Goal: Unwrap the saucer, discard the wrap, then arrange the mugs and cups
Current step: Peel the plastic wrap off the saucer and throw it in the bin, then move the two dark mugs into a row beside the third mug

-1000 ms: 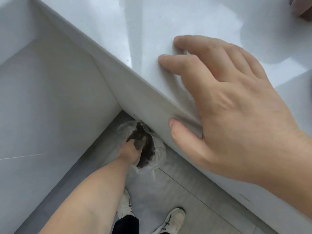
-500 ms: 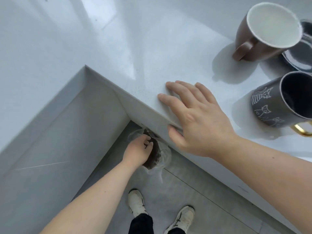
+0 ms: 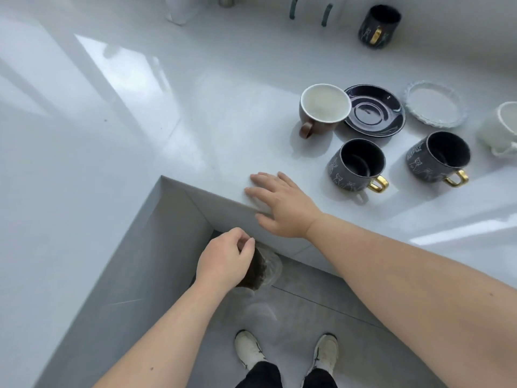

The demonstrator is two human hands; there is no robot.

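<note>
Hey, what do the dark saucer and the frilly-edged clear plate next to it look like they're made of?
The dark saucer looks like glazed ceramic: its navy surface is glossy with sharp highlights. The clear plate seems to be glass, or possibly clear plastic: it is see-through with a scalloped, glinting rim.

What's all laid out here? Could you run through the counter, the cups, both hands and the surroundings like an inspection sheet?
Surface: glossy white counter with an inside corner.
Job's things: brown mug touching dark saucer; clear scalloped saucer; two dark cat-print mugs; another dark mug far back; white cup at right edge.
Clutter: bin with clear liner on the floor below.
Hands: left hand curled over the bin; right hand flat on the counter's edge.
Cables: nothing seen.
Surroundings: grey tiled floor, white shoes.
</note>
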